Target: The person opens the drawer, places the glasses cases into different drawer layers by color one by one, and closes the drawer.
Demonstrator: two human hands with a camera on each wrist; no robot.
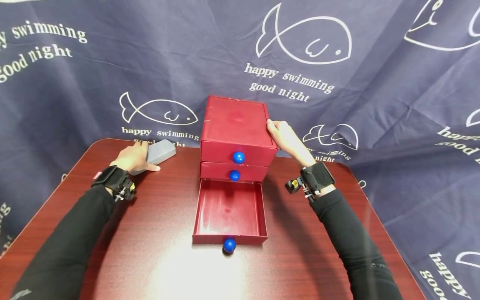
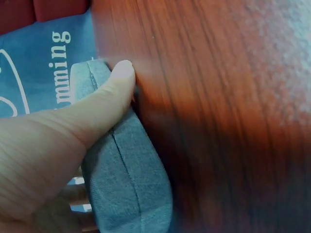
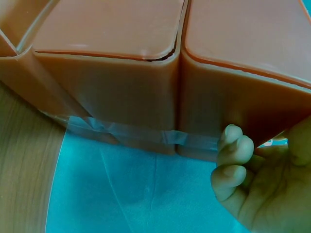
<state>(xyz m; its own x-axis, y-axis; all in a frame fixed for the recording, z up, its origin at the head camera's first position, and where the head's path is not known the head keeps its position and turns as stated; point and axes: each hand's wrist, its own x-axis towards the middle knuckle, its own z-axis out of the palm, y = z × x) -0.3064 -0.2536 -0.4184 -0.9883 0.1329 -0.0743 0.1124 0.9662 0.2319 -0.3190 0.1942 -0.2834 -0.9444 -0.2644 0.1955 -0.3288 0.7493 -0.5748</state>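
Head view – left grip (image 1: 136,158) curls round grey case (image 1: 160,151), right grip (image 1: 286,135) clasps red drawer box (image 1: 236,129) – bottom drawer (image 1: 229,212) open

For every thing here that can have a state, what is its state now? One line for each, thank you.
Top drawer: closed.
Middle drawer: closed.
Bottom drawer: pulled fully out, nothing inside.
Red cabinet: upright on the table.
Grey pouch: lying flat, zipper state hidden.
Left hand: grips the pouch.
Right hand: rests on the cabinet's right side, fingers curled at its back edge.
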